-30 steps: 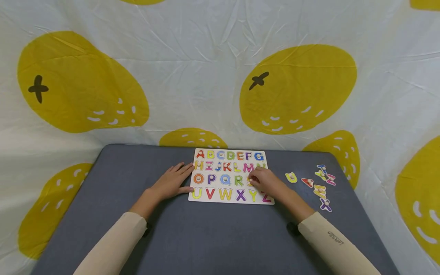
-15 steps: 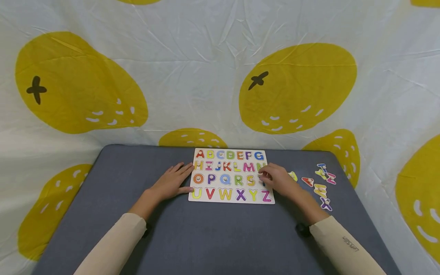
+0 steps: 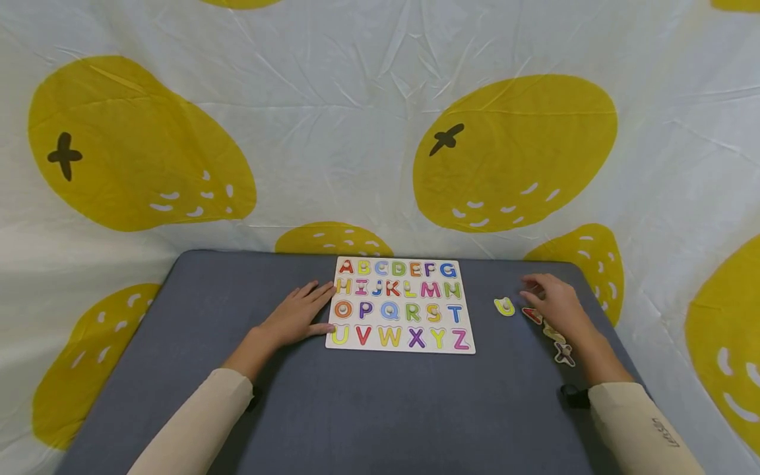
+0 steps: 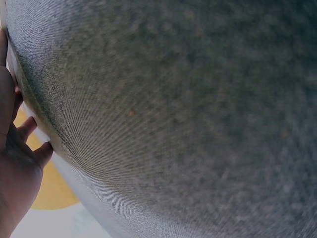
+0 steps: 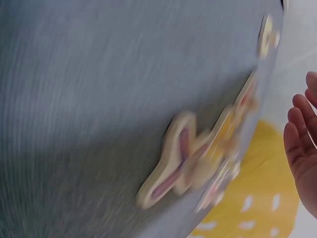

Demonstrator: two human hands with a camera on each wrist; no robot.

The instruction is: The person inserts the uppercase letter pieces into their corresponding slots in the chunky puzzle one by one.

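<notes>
My left hand (image 3: 299,315) lies flat with its fingertips at the left edge of a white alphabet puzzle board (image 3: 444,316). Upper letters there carry wooden knobs; T and the bottom row show only coloured letters. Over the loose letter pieces on the right hovers my right hand (image 3: 555,302), fingers loosely bent, nothing visible between them. A red piece (image 3: 532,315) and a purple X piece (image 3: 564,355) show beside and below it. In the right wrist view the knobbed X piece (image 5: 166,171) is blurred, with the hand's fingers (image 5: 297,134) apart from the pieces.
A yellow U piece (image 3: 505,306) lies between the board and the other pieces. Part of a yellow piece (image 3: 552,332) shows under my right wrist; pieces behind the hand are hidden. The dark grey tabletop (image 3: 380,409) ends at a lemon-patterned cloth (image 3: 332,165).
My right hand has moved from the S and T places on the board rightward to the loose pieces, uncovering the board's right side. My left hand has stayed put.
</notes>
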